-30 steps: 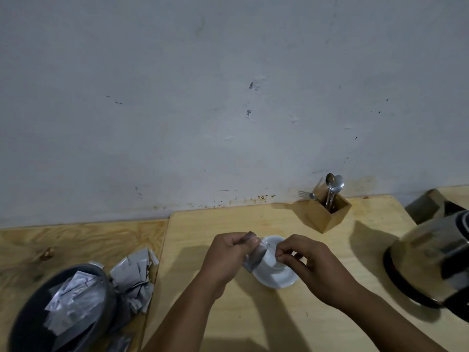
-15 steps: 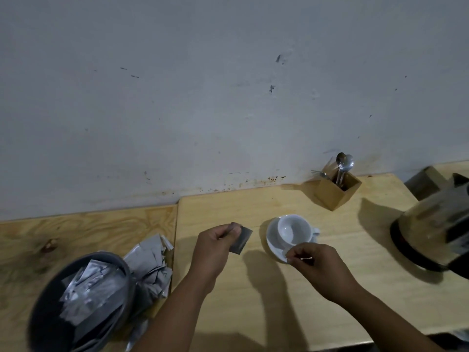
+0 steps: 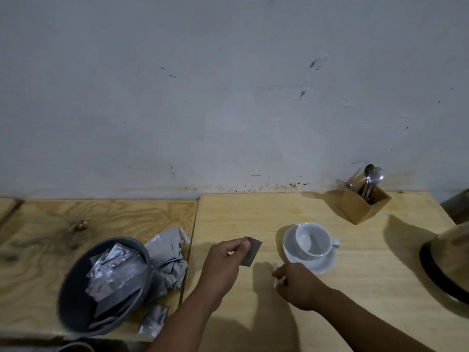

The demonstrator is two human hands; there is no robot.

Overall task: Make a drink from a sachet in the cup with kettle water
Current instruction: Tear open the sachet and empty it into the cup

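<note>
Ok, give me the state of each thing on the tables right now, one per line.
Silver foil sachet: pinched in left hand, off the table.
Small white torn-off strip: pinched in right hand.
White ceramic cup: upright on white saucer, no liquid visible.
Grey round bowl: full of silver sachets.
Square wooden cutlery holder: upright, holding spoons.
Steel kettle: standing at right edge, partly out of view.

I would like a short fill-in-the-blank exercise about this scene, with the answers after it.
1. The left hand holds a grey ____ between thumb and fingers.
2. The white cup stands on a ____.
3. The spoons stand in a wooden ____ by the wall.
4. The grey bowl lies to the ____ of both hands; the right hand pinches a small white scrap.

Answers: sachet; saucer; box; left
</note>
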